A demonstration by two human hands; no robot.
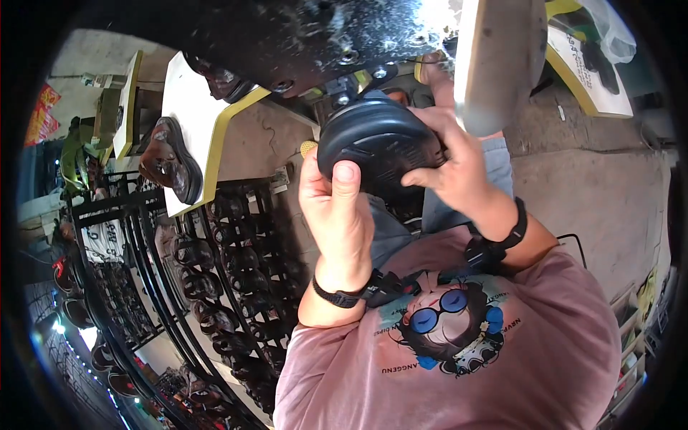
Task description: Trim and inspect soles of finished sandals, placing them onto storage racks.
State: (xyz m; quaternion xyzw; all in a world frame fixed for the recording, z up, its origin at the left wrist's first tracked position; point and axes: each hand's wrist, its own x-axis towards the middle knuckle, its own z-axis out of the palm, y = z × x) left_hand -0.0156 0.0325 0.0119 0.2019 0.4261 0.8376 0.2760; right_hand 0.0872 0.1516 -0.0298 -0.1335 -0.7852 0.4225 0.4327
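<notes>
A black shoe or sandal (380,125) with a rounded, glossy edge and a ribbed darker face is held in front of my body. My left hand (335,215) grips its left side, thumb laid up along the near face. On the opposite side my right hand (462,165) is closed around the edge, with the thumb bent over the face. My fingers behind it are mostly hidden. Just above the shoe is the underside of a dark metal machine (287,46), speckled with white dust. Close to my right hand stands a pale upright belt or roller (498,72).
At left a white, yellow-edged board (215,122) carries a brown shoe (170,161). Below it, black racks (150,265) hold rows of dark footwear. Another yellow-edged board (588,79) with a dark sole (600,66) stands at upper right, near a person's bare leg (438,82).
</notes>
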